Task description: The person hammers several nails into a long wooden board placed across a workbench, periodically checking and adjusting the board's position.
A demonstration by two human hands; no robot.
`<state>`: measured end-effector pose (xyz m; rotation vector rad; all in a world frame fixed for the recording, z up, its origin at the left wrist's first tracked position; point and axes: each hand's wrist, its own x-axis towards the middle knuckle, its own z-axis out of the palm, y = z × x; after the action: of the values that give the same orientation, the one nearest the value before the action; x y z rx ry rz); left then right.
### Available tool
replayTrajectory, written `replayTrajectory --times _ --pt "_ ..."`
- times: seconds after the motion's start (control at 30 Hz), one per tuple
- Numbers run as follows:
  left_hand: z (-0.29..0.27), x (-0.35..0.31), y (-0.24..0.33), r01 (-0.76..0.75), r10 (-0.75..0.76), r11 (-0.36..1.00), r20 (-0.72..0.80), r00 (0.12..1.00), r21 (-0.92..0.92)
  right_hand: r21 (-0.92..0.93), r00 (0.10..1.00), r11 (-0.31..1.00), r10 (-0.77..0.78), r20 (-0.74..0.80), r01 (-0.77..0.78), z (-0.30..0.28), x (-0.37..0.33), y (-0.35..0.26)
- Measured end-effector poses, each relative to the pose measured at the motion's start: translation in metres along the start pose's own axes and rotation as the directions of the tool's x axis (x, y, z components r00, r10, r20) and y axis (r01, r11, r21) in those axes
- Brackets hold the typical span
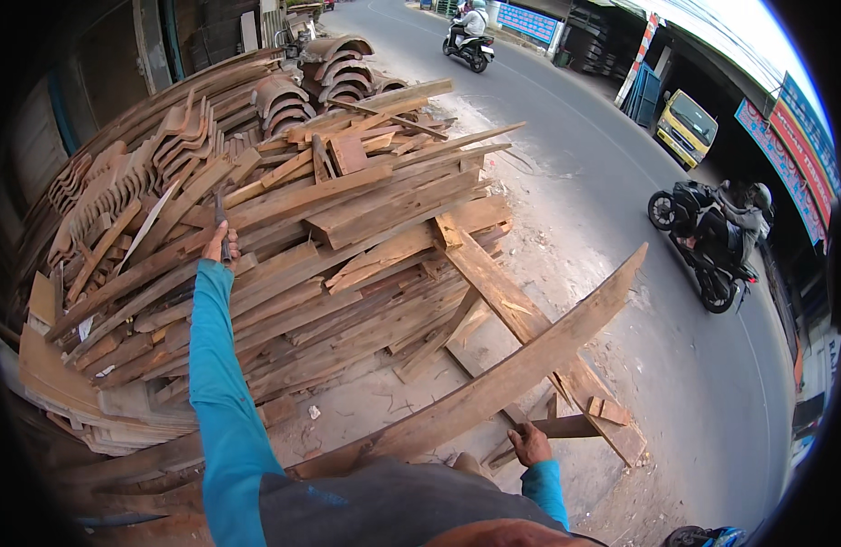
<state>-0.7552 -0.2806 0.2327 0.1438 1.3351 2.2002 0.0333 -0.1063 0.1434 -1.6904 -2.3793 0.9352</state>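
Over the wood pile, my left hand (222, 245) is closed round a dark, narrow bar-like tool (220, 208); its exact kind is too small to tell. A long plank (493, 387) runs slantwise from my body up to the right, lying across a rough wooden trestle (580, 383). Low on the right, just below that plank, is my right hand (530, 444) with its fingers curled. Beside it is the end of a short dark board (568, 427). What those fingers hold, if anything, is hidden.
A big stack of used planks (366, 255) fills the left and middle. Curved roof tiles (334, 73) and wavy tiles (138, 173) sit on and behind it. Along the road (612, 155) are two motorcycles (712, 242) with riders and a yellow truck (687, 128).
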Motion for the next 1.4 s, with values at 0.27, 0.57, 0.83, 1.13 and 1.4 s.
replayTrajectory --times 0.27,0.57,0.83,1.13,1.4 --pt "0.142 -0.184 -0.064 -0.407 0.338 0.881 0.278 0.899 0.244 0.117 0.993 0.986 -0.116 -0.037 0.12 0.015 -0.023 0.015" --pt "0.258 -0.468 -0.255 -0.054 -0.299 0.885 0.652 0.696 0.463 0.912 0.975 0.388 -0.216 -0.051 0.134 -0.026 -0.065 -0.036" --pt "0.271 -0.605 -0.382 -0.419 -0.663 0.645 0.741 0.109 0.639 0.943 0.897 -0.321 0.436 0.066 0.086 -0.024 -0.139 0.077" --pt "0.257 -0.506 -0.402 -0.488 -0.491 0.501 0.699 0.519 0.714 0.577 0.73 -0.702 0.638 0.246 0.419 0.044 -0.238 0.242" --pt "0.251 -0.395 -0.44 -0.717 -0.25 -0.005 0.693 0.676 0.697 0.679 0.548 -0.476 0.827 0.128 0.559 0.045 -0.233 0.221"
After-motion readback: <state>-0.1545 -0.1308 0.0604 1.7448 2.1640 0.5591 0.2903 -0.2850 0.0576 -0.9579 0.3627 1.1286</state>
